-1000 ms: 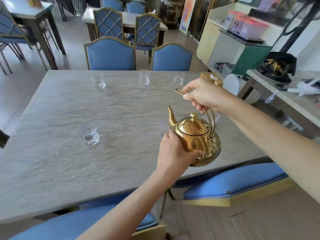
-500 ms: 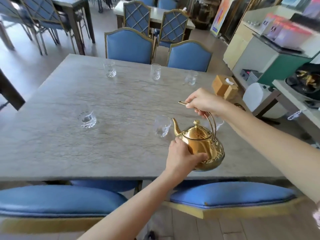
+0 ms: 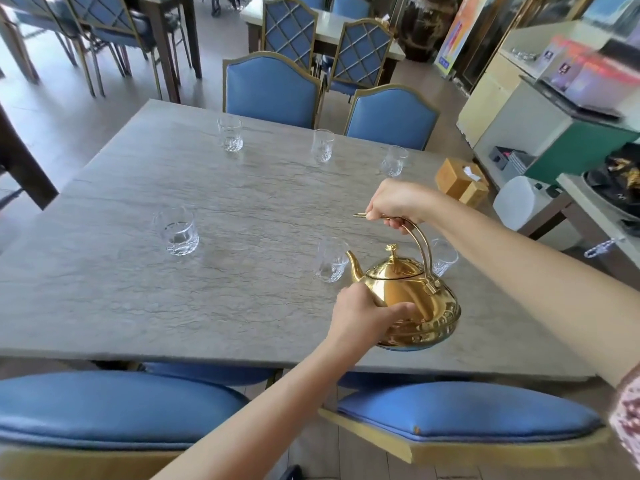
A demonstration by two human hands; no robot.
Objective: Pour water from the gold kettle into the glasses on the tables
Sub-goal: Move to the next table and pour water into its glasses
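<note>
Gold kettle [image 3: 408, 299] is held over the near edge of the grey table [image 3: 173, 306], spout aimed at the nearest glass [image 3: 331, 259], just beside it. Handle is gripped from above by the right hand [image 3: 398, 202], fingers curled closed around it. Kettle body is cupped by the left hand [image 3: 363, 313], fingers pressed against the side. Water is visible in the left near glass [image 3: 177, 230].
</note>
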